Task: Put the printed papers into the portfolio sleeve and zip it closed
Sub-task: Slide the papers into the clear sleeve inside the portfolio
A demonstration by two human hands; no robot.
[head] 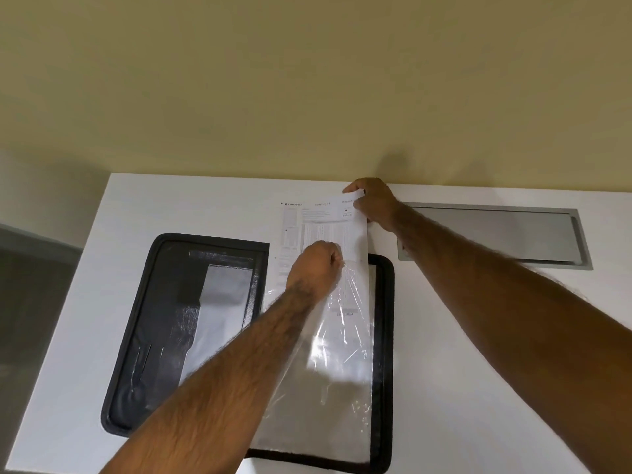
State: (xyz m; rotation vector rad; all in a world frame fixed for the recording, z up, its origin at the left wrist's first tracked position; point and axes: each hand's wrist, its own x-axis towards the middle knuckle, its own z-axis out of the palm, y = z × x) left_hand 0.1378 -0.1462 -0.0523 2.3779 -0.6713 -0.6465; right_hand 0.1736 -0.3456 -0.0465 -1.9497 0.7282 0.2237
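Note:
A black zip portfolio [143, 336] lies open flat on the white table, its two halves side by side. On the right half lies a clear plastic sleeve [342, 378]. The printed papers [321, 224] stick out of the sleeve's far end, with their lower part inside it. My left hand [318, 265] pinches the sleeve's crinkled top edge over the papers. My right hand [372, 203] grips the papers' far right corner, near the wall. The left forearm hides the portfolio's middle spine.
The white table [478, 336] stands against a yellow wall [307, 80]. A grey metal cable hatch [496, 234] is set into the tabletop at the right rear. The table's left edge drops to a dark floor [30, 302].

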